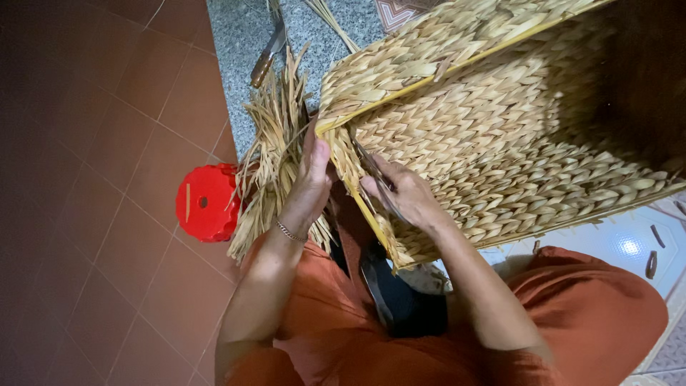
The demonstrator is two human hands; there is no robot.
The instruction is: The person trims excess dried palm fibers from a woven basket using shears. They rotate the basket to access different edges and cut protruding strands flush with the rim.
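Note:
A large woven straw basket with a yellow frame rests tilted on my lap, its open side facing me. My left hand presses on the outer corner edge of the basket, thumb against the rim. My right hand is inside the basket near the same corner, fingers closed on a thin dark tool or strand against the weave. A bundle of loose dry straw hangs just left of my left hand.
A red plastic stool stands on the brown tiled floor at the left. A knife with a wooden handle lies on the grey stone step behind the straw. My orange-clad legs fill the bottom.

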